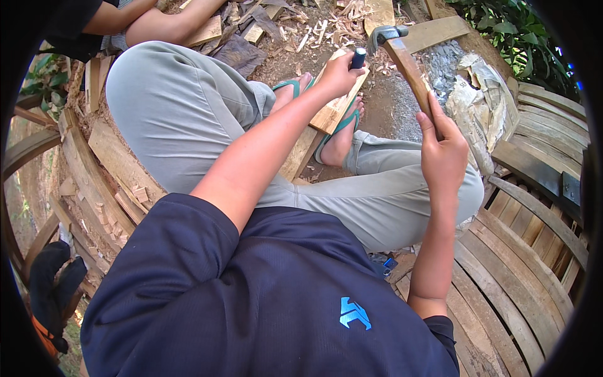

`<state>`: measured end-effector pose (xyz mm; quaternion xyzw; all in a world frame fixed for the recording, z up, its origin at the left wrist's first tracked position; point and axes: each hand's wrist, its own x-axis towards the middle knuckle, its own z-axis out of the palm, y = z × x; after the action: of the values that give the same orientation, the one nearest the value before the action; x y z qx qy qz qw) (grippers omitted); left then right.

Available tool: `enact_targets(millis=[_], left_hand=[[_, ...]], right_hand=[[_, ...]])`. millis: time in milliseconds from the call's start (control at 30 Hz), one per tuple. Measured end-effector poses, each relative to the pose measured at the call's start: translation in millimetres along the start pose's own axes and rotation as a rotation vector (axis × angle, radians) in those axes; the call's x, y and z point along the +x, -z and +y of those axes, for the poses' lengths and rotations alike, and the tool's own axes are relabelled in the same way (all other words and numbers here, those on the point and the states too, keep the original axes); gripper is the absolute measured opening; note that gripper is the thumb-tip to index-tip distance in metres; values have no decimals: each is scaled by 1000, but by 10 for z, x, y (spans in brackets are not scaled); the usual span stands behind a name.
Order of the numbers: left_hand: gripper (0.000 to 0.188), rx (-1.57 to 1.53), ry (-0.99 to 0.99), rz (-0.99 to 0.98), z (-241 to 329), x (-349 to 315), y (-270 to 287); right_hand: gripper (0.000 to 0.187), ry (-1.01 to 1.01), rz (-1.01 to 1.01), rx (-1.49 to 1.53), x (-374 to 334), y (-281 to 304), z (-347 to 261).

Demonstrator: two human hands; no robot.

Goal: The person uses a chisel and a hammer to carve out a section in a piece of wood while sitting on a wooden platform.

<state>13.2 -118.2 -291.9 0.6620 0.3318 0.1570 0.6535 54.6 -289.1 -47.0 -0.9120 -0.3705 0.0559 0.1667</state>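
Hammer (408, 72) to blue handle (358, 59): open gap in the air.
Board (330, 117) sides: sandalled feet (338, 146) crowd both.
Toward the body: left forearm (257, 151) crosses.
Below right hand (445, 141): bent leg (389, 200) blocks.

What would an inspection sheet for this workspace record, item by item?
Surface: brown dirt ground, uneven.
Job's things: pale rectangular wooden block; dark blue cylindrical handle, its lower end hidden; dark metal claw hammer with brown wooden handle.
Clutter: pale curled wood shavings, grey gravel, crumpled whitish sack.
Hands: left hand grips the blue handle over the block; right hand holds the hammer raised.
Cables: nothing seen.
Surroundings: green leafy plants, weathered wooden boards, another person's bare arm.
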Motion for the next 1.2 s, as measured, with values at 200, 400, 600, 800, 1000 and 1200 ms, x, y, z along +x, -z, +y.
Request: enact_targets(millis=[200,400,600,800,1000,1200], left_hand=[[23,-2,-38,23,-69,20,-19],[26,51,-29,6,4,-1,-13],[32,128,-45,-8,39,-76,24],[34,140,0,-49,-4,11,16],[32,-17,-17,-91,-48,-9,-17],[34,20,4,-158,-26,10,-36]], right_hand=[[39,40,11,36,65,123,-138],[38,141,34,34,57,-39,-30],[36,38,-103,-194,-42,-221,-22],[37,14,-71,-188,-49,-344,26],[38,-8,-24,-27,-148,-249,-36],[39,-79,-62,-102,-128,-207,-6]])
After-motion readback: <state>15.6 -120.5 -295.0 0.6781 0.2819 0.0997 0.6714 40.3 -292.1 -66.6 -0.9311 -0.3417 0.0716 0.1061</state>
